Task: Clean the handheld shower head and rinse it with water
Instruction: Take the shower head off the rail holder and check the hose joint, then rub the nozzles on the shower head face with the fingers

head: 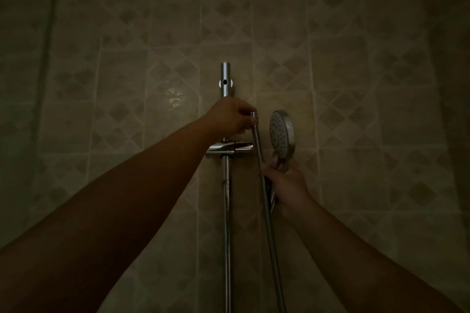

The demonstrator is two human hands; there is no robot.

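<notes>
A round chrome shower head (281, 133) with a grey nozzle face stands upright to the right of the slide rail. My right hand (287, 184) grips its handle just below the head. My left hand (230, 118) pinches the upper end of the ribbed metal hose (267, 201), which runs down from my fingers past my right hand to the bottom of the view. The hose's top fitting sits at my left fingertips.
A chrome vertical slide rail (226, 223) is fixed to the beige tiled wall (127, 71), with a holder bracket (230, 148) right under my left hand. The room is dim. A dark edge, perhaps a curtain, runs down the far right.
</notes>
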